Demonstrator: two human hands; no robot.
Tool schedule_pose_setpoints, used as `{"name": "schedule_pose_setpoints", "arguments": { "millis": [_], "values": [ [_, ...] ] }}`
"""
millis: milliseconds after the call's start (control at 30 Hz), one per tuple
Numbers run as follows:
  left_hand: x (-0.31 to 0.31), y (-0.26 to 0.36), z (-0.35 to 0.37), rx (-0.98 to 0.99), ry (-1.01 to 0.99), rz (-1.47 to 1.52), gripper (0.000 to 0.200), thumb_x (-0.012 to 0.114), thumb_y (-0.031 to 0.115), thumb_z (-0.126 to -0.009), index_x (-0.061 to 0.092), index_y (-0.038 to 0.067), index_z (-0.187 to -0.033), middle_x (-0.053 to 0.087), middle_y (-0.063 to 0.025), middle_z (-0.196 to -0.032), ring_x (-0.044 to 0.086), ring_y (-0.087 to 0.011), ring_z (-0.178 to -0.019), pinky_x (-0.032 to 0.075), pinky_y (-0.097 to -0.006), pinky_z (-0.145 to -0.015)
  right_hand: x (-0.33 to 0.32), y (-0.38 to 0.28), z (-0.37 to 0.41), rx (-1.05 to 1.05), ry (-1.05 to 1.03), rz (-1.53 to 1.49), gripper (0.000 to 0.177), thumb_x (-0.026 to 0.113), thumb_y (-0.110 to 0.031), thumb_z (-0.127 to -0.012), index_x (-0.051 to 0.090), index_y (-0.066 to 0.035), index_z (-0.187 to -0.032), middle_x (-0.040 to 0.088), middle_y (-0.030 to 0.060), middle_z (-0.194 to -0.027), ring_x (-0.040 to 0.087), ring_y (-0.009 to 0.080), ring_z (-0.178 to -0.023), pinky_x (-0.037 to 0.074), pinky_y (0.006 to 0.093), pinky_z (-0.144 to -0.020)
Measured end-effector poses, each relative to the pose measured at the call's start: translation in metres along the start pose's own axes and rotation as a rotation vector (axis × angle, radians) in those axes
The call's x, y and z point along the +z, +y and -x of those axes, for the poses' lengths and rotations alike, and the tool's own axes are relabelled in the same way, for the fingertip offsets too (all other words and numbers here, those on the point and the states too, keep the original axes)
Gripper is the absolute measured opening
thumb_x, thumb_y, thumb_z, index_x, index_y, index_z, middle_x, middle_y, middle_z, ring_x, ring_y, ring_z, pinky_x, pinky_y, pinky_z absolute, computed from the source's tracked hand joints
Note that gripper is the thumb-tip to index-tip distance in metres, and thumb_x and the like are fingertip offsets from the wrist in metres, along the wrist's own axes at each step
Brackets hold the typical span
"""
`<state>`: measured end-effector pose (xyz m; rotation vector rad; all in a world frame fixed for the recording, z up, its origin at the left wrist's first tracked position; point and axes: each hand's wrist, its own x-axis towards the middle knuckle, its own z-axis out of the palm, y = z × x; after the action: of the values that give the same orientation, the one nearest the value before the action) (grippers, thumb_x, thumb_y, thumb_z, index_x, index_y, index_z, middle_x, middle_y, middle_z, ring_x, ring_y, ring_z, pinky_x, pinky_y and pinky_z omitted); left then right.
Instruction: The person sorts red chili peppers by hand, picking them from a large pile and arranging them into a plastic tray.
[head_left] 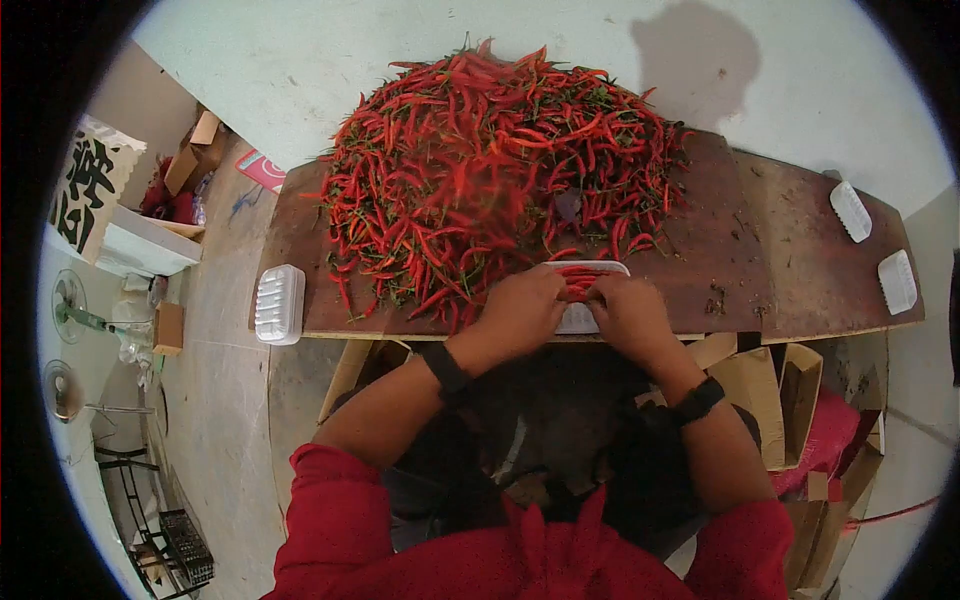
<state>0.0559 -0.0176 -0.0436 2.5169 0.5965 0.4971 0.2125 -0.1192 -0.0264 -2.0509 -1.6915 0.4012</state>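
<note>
A white plastic tray (578, 321) sits at the table's front edge, straight ahead of me, with red chili peppers (578, 277) lying in it. My left hand (526, 305) is at the tray's left side, its fingers curled in on the chili peppers. From the right, my right hand (627, 308) reaches over the tray with fingers bent and closed on chili peppers; the exact grip of both hands is partly hidden by their backs. Just beyond the tray spreads a large heap of red chili peppers (440, 190) with green stems.
The brown table (715, 240) stands against a pale wall. Stacked white trays (280, 304) rest at its left end; two more white trays, one farther back (851, 211) and one nearer (897, 281), lie at the right. Cardboard boxes (750, 395) stand below the table.
</note>
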Motion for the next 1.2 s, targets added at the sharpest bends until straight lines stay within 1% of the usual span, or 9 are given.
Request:
{"name": "schedule_pose_setpoints", "arguments": {
  "millis": [67, 133, 267, 333, 433, 633, 867, 1067, 1200],
  "values": [
    [0.003, -0.005, 0.002, 0.037, 0.032, -0.070, 0.012, 0.063, 0.014, -0.078, 0.060, 0.007, -0.087, 0.060, -0.0134, -0.087, 0.060, -0.0348, -0.082, 0.049, -0.0427, -0.069, 0.001, -0.003, 0.000, -0.020, 0.006, 0.062, 0.017, 0.062, -0.020, -0.079, 0.066, -0.004, -0.082, 0.064, 0.0172, -0.086, 0.062, 0.0356, -0.080, 0.049, 0.0468, -0.070],
    [-0.001, -0.003, 0.002, -0.061, -0.005, -0.159, 0.014, 0.064, 0.016, -0.076, 0.060, 0.007, -0.086, 0.060, -0.0125, -0.085, 0.060, -0.0342, -0.081, 0.049, -0.0442, -0.067, -0.002, -0.006, -0.001, -0.063, 0.057, 0.086, 0.018, 0.063, -0.021, -0.078, 0.065, -0.003, -0.082, 0.064, 0.0171, -0.087, 0.062, 0.0350, -0.081, 0.049, 0.0459, -0.071],
    [0.000, -0.005, 0.001, -0.054, 0.019, -0.170, 0.014, 0.065, 0.017, -0.075, 0.059, 0.008, -0.084, 0.058, -0.0120, -0.081, 0.060, -0.0339, -0.077, 0.048, -0.0454, -0.065, 0.001, -0.005, -0.003, -0.066, 0.090, 0.064, 0.018, 0.063, -0.020, -0.077, 0.064, -0.004, -0.084, 0.064, 0.0166, -0.088, 0.062, 0.0345, -0.083, 0.049, 0.0456, -0.071],
    [0.002, -0.004, 0.000, -0.027, 0.048, -0.187, 0.013, 0.065, 0.016, -0.075, 0.058, 0.008, -0.082, 0.057, -0.0119, -0.080, 0.060, -0.0340, -0.074, 0.048, -0.0454, -0.063, 0.001, -0.006, -0.005, -0.030, 0.022, 0.113, 0.018, 0.064, -0.019, -0.076, 0.063, -0.004, -0.086, 0.063, 0.0164, -0.089, 0.062, 0.0346, -0.083, 0.049, 0.0455, -0.072],
    [0.004, -0.007, 0.000, 0.019, 0.078, -0.196, 0.012, 0.064, 0.016, -0.075, 0.057, 0.008, -0.081, 0.056, -0.0118, -0.080, 0.060, -0.0336, -0.072, 0.048, -0.0444, -0.060, 0.003, -0.006, -0.007, -0.012, 0.005, 0.098, 0.018, 0.064, -0.018, -0.075, 0.063, -0.004, -0.086, 0.063, 0.0164, -0.090, 0.062, 0.0348, -0.082, 0.049, 0.0457, -0.071],
    [0.009, -0.012, -0.001, 0.051, 0.050, -0.267, 0.014, 0.064, 0.016, -0.075, 0.055, 0.008, -0.083, 0.056, -0.0112, -0.081, 0.060, -0.0328, -0.068, 0.049, -0.0434, -0.057, 0.014, 0.001, -0.010, -0.046, 0.030, 0.106, 0.015, 0.058, -0.017, -0.077, 0.063, -0.005, -0.084, 0.064, 0.0162, -0.087, 0.062, 0.0351, -0.081, 0.049, 0.0468, -0.069],
    [0.003, -0.010, -0.001, 0.070, 0.031, -0.278, 0.014, 0.064, 0.014, -0.075, 0.054, 0.007, -0.083, 0.056, -0.0112, -0.083, 0.060, -0.0320, -0.066, 0.048, -0.0436, -0.056, 0.017, 0.003, -0.010, -0.086, 0.058, 0.114, 0.014, 0.057, -0.015, -0.077, 0.063, -0.005, -0.083, 0.063, 0.0167, -0.084, 0.062, 0.0351, -0.079, 0.050, 0.0468, -0.068],
    [0.000, -0.016, -0.002, 0.101, -0.018, -0.195, 0.013, 0.061, 0.015, -0.077, 0.055, 0.007, -0.085, 0.056, -0.0120, -0.083, 0.059, -0.0341, -0.069, 0.048, -0.0452, -0.059, 0.014, 0.000, -0.010, -0.078, 0.050, 0.114, 0.014, 0.058, -0.016, -0.076, 0.063, -0.006, -0.085, 0.063, 0.0160, -0.085, 0.062, 0.0355, -0.079, 0.050, 0.0470, -0.068],
    [-0.005, -0.013, -0.004, 0.050, -0.049, -0.218, 0.014, 0.061, 0.017, -0.078, 0.056, 0.009, -0.088, 0.056, -0.0118, -0.084, 0.059, -0.0344, -0.073, 0.049, -0.0454, -0.061, 0.017, 0.001, -0.008, -0.091, 0.053, 0.095, 0.015, 0.059, -0.017, -0.077, 0.064, -0.007, -0.087, 0.064, 0.0159, -0.086, 0.062, 0.0354, -0.081, 0.049, 0.0471, -0.069]
  ]
}}
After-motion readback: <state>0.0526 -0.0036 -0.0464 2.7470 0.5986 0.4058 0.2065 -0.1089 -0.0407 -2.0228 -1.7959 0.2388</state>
